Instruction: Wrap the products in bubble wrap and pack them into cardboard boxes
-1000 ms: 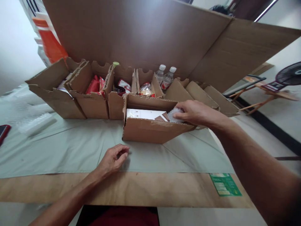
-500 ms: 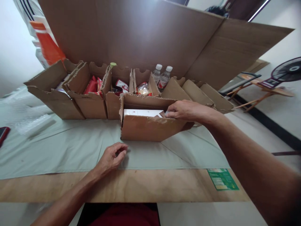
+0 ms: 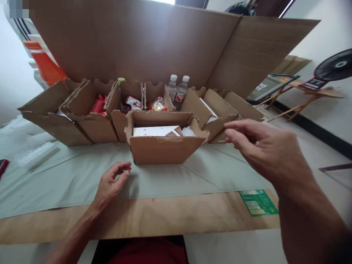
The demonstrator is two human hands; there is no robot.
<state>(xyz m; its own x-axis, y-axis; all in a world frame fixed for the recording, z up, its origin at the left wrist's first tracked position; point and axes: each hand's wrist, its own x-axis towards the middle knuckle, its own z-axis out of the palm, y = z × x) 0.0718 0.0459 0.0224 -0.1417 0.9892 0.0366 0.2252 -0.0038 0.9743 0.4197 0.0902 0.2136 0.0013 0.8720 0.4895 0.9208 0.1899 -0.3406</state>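
Note:
An open cardboard box (image 3: 159, 150) stands on the pale green cloth (image 3: 90, 179) in front of me. Inside it lie a white carton (image 3: 154, 131) with brown marks and some crumpled clear plastic wrap (image 3: 188, 131). My left hand (image 3: 112, 181) hovers just left of the box's near corner, fingers loosely curved and apart, holding nothing. To the right of the box, my right hand (image 3: 261, 146) is raised in the air with thumb and forefinger apart and nothing between them.
Behind stands a row of open cardboard bins (image 3: 96, 128) with red packets (image 3: 99, 105), snack bags (image 3: 158, 104) and two clear bottles (image 3: 181, 91). A tall cardboard sheet (image 3: 137, 44) rises behind. Bubble wrap (image 3: 35, 152) lies left; a green leaflet (image 3: 259, 202) lies front right.
My right hand has let go at the box's right end and drawn back to the right, uncovering the plastic wrap. My left hand has shifted slightly left and lifted.

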